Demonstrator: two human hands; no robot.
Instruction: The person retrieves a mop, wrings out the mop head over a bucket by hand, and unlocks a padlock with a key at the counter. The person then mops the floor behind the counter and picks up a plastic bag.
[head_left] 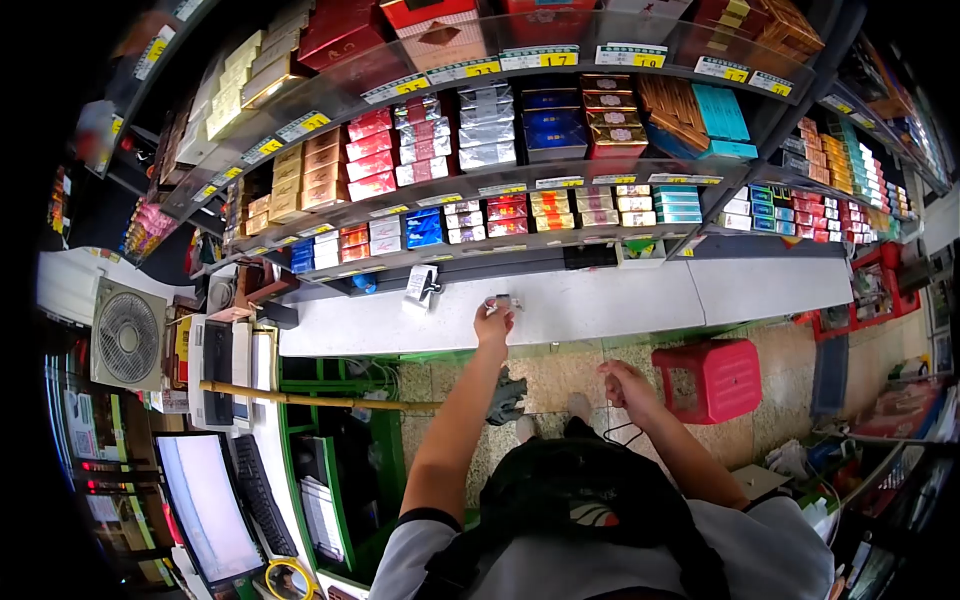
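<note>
My left hand [493,320] reaches over the white counter [600,308]. Its fingers are pinched at a small dark and whitish item [508,302], too small to name. To the left of that hand, a white paper pad [418,288] with a black clip [431,290] lies on the counter. My right hand [626,388] hangs lower, in front of my body and above the floor, with its fingers curled in. Whether anything is inside them is hidden. A thin black cord [628,436] curves just below this hand.
Shelves of cigarette packs [505,215] rise behind the counter. A red plastic stool [722,382] stands on the floor to the right. At left are a fan [128,335], a monitor [208,505], a keyboard [262,493] and a bamboo stick [320,400] jutting across.
</note>
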